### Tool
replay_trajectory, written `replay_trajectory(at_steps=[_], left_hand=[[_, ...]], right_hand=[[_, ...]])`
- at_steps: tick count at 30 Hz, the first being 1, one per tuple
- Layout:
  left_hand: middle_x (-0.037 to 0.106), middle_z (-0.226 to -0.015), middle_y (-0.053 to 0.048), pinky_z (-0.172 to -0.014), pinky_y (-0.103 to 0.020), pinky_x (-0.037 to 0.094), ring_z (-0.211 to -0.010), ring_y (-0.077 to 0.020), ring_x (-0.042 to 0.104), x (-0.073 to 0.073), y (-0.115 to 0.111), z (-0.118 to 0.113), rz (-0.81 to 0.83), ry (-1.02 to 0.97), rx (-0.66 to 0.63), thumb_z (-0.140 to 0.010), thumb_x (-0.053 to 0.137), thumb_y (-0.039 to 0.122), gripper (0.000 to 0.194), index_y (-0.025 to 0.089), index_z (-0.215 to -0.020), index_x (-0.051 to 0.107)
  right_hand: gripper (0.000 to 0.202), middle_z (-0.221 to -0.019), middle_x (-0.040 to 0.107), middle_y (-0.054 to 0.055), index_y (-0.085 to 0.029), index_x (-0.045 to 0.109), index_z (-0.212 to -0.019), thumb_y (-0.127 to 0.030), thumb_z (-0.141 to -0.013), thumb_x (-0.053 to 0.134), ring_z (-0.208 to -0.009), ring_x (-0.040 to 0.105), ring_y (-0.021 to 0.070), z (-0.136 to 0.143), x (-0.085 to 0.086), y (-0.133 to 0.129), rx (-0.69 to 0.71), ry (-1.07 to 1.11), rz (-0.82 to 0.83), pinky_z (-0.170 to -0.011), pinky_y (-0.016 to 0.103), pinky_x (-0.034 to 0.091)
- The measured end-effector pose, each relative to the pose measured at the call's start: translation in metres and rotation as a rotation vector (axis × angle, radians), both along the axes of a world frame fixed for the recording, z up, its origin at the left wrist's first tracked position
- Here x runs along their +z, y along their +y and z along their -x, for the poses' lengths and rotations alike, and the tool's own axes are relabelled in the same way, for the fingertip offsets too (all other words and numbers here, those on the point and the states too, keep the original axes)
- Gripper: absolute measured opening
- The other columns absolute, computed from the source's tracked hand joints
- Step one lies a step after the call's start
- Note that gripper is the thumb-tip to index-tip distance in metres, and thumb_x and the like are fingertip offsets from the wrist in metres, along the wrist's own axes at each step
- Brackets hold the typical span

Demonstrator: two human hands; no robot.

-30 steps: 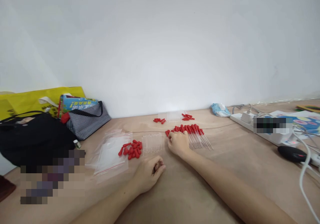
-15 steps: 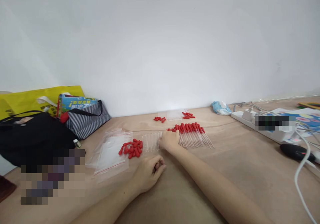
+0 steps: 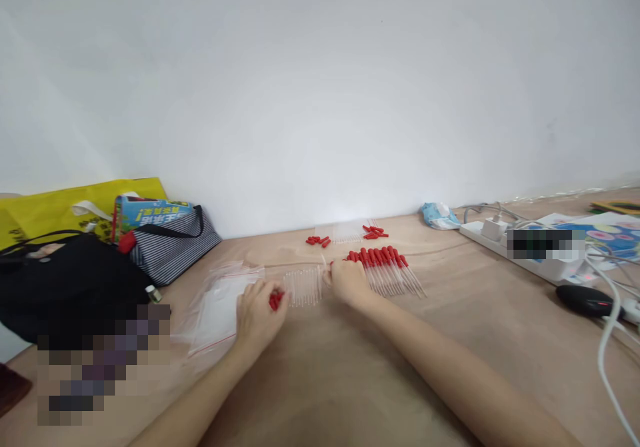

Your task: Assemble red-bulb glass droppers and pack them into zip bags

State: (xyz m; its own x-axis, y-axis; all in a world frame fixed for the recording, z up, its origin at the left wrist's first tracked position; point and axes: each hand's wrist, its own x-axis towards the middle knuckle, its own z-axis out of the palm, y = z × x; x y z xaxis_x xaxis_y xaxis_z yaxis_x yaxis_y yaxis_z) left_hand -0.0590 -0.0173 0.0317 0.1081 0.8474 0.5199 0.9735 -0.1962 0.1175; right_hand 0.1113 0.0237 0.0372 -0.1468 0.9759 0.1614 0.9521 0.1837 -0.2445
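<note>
My left hand (image 3: 259, 314) is over the pile of red rubber bulbs (image 3: 276, 300), its thumb and fingers apart around them. Fingers hide most of the pile. My right hand (image 3: 350, 280) is closed on a thin clear dropper tube (image 3: 324, 260), whose tip points up past the fingertips. Between the hands lies a row of bare clear tubes (image 3: 303, 287), side by side. Just right of my right hand, several droppers with red bulbs fitted (image 3: 387, 267) lie in a slanting row, partly covered by the hand.
Clear zip bags (image 3: 215, 314) lie left of the bulbs. Farther back are more red bulbs (image 3: 318, 241) and tubes (image 3: 347, 232) by the wall. Bags, a black one (image 3: 65, 287) and a striped one (image 3: 170, 247), stand left. A power strip (image 3: 525, 254) with cables lies right.
My left hand has moved forward and left from the table front to the red bulbs, its fingers spreading. My right hand has shifted slightly right, and a tube tip now shows in it.
</note>
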Motion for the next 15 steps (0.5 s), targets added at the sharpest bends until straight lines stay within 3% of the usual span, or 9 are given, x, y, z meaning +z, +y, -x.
replay_trajectory(at_steps=[2,4,9,15], left_hand=[[0.06,-0.081,-0.007,-0.067,-0.036,0.035,-0.082,-0.0277,0.051,0.008,0.01,0.011,0.047,0.031,0.145,-0.075,0.049,0.034,0.017,0.02,-0.074,0.059],[0.06,-0.087,-0.008,-0.07,-0.039,0.034,-0.088,-0.0305,0.05,0.014,0.016,0.019,0.11,0.05,0.211,-0.075,0.048,0.041,0.023,0.021,-0.076,0.061],[0.06,-0.087,-0.008,-0.072,-0.041,0.034,-0.09,-0.0307,0.05,0.015,0.02,0.021,0.253,0.078,0.279,-0.072,0.047,0.045,0.028,0.022,-0.071,0.063],[0.061,-0.087,-0.008,-0.072,-0.04,0.035,-0.09,-0.0295,0.051,0.009,0.025,0.022,0.267,0.09,0.298,-0.07,0.048,0.038,0.022,0.022,-0.071,0.063]], right_hand=[[0.029,-0.086,0.062,0.015,-0.009,0.055,-0.092,-0.024,-0.086,0.031,-0.078,0.057,0.0222,-0.015,-0.004,-0.009,0.01,0.019,-0.038,-0.067,0.031,0.032],[0.024,-0.083,0.062,0.012,-0.011,0.051,-0.092,-0.023,-0.087,0.031,-0.074,0.056,0.019,-0.032,-0.015,-0.018,0.062,0.049,-0.08,-0.065,0.028,0.032],[0.013,-0.073,0.058,0.005,-0.018,0.041,-0.077,-0.021,-0.086,0.033,-0.064,0.05,0.0159,-0.071,-0.05,-0.039,0.372,0.238,-0.313,-0.062,0.027,0.034],[0.013,-0.07,0.055,0.003,-0.02,0.038,-0.074,-0.022,-0.086,0.033,-0.061,0.047,0.0152,-0.079,-0.059,-0.044,0.452,0.339,-0.415,-0.06,0.028,0.035]])
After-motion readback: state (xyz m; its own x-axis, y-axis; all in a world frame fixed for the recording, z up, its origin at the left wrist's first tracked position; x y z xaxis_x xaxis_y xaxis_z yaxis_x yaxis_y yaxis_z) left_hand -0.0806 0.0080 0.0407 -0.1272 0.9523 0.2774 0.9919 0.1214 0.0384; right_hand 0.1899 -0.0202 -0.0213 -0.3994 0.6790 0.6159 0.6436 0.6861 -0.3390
